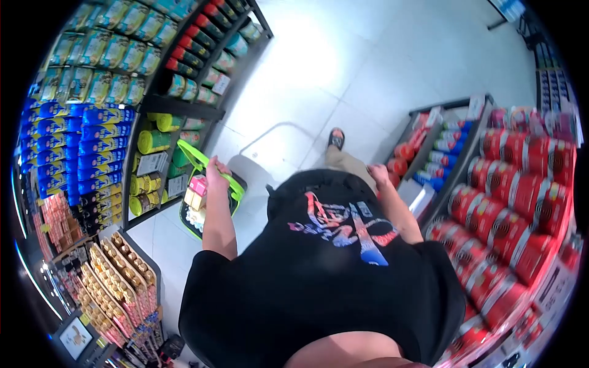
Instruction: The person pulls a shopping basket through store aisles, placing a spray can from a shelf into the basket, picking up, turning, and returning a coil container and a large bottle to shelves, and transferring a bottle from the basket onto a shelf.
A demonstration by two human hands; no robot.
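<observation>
My left hand (215, 173) is closed round the bright green handle (195, 156) of a shopping basket (238, 189), which hangs at my left side. Inside the basket lie a pink package (197, 184), a pale yellow package (194, 200) and some white, lumpy goods (196, 216). Part of the basket is hidden behind my forearm. My right hand (380, 174) is beside my hip with its fingers curled. What it holds, if anything, is hidden. It is nearest to a low shelf of red and blue packs on the right.
Tall shelves (211, 112) with green jars and blue packs rise at the left. A display of gold-wrapped balls (110, 279) is at lower left. Red canisters (497, 227) are stacked along the right. Pale floor tiles (319, 80) run ahead, and one sandalled foot (336, 137) shows.
</observation>
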